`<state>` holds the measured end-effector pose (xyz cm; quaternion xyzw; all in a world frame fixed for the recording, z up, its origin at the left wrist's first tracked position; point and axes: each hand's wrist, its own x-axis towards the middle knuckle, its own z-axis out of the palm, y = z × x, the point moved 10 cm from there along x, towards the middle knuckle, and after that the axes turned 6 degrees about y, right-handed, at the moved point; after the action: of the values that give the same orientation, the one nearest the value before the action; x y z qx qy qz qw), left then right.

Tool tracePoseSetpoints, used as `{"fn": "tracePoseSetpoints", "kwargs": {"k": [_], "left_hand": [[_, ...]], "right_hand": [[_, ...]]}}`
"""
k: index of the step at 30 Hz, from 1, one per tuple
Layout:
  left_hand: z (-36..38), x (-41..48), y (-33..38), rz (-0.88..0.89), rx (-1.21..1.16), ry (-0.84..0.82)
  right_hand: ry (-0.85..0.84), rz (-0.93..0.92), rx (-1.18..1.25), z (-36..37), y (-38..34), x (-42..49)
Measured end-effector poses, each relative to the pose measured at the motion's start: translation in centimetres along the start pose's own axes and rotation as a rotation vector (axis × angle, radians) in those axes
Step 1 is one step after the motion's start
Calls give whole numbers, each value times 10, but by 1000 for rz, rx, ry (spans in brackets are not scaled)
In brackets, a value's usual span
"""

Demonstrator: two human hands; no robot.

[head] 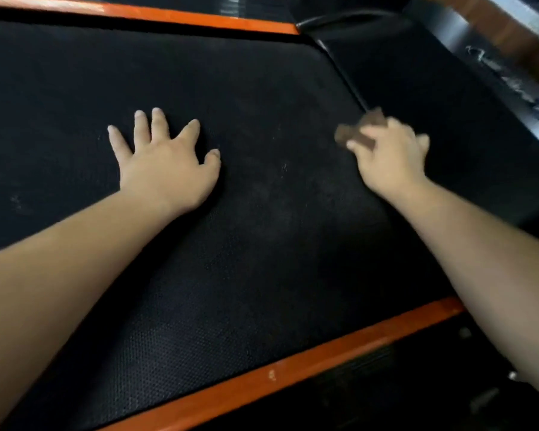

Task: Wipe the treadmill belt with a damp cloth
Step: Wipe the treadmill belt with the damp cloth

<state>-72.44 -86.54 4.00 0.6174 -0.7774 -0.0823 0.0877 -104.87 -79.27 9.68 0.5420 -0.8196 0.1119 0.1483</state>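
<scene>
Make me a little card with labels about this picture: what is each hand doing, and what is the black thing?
Surface: black treadmill belt, orange strips along both sides
Left hand: flat on the belt, fingers spread, holding nothing
Right hand: on the brown cloth near the belt's edge; blurred, grip unclear
Cloth: partly hidden under that hand

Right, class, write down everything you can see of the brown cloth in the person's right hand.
The cloth is small, brown and bunched. Its outline is smeared by motion blur, so weave and dampness cannot be told. Most of it is hidden beneath the right hand, which grips it; two ends stick out past the fingers. It seems to lie on the black textured treadmill belt, near the belt's seam with the black cover.
</scene>
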Motion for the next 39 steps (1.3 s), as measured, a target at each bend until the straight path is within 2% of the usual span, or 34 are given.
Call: {"fn": "tracePoseSetpoints", "kwargs": {"k": [3, 5, 11, 16, 23, 27, 31, 35, 39], "left_hand": [[-2, -13, -5, 82, 4, 4], [-3, -18, -8, 111, 10, 24], [0, -21, -7, 129, 23, 89], [0, -20, -6, 132, 11, 122], [-4, -23, -4, 136, -39, 121], [-18, -31, -1, 151, -137, 142], [-37, -47, -8, 176, -249, 154], [-49, -72, -41, 209, -172, 162], [-57, -103, -105, 65, -87, 127]], "right_hand": [[-39, 64, 62, 18, -16, 51], [-43, 55, 68, 21, -17, 50], [-122, -13, -2, -33, 25, -78], [-302, -51, -18, -60, 42, -132], [-245, -155, -60, -77, 31, -156], [-230, -205, -40, -84, 21, -168], [-298, -280, 37, -85, 0, -185], [-332, -328, 83, -88, -28, -199], [-300, -409, 185, -88, -84, -215]]}}
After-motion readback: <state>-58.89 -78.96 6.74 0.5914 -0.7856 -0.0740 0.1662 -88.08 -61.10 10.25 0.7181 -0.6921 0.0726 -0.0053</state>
